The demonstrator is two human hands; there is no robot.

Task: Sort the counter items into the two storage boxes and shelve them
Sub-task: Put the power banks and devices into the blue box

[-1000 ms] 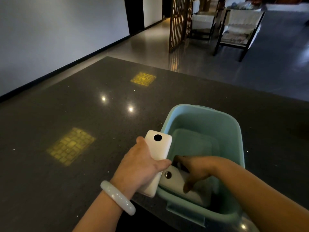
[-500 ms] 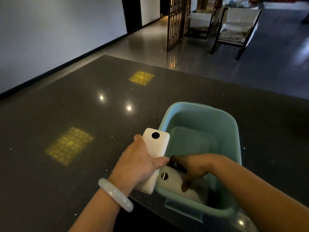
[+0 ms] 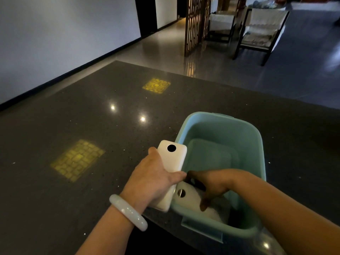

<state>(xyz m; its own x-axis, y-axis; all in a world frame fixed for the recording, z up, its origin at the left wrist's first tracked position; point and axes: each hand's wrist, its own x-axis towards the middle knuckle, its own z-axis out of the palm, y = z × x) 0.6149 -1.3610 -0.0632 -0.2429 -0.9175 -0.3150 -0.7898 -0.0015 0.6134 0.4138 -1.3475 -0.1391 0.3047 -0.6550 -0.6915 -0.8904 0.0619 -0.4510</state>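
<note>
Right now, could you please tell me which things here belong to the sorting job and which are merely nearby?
Job:
- power bank in left hand
- second power bank under right hand
- teal box
- counter

Nearby:
- bangle
- chairs
- lattice screen

Wooden lattice screen (image 3: 196,24) beyond counter; two chairs (image 3: 261,32), possibly cushioned, behind.

The tabletop (image 3: 73,126) looks like dark polished stone, speckled and glossy enough to mirror lights. The teal storage box (image 3: 257,144) is smooth, matt plastic. The white power bank (image 3: 173,161) has a satin plastic shell; a second one (image 3: 185,199) in the box looks alike. The bracelet (image 3: 128,212) appears glossy, jade-like. The floor (image 3: 156,46) is shiny.
</note>
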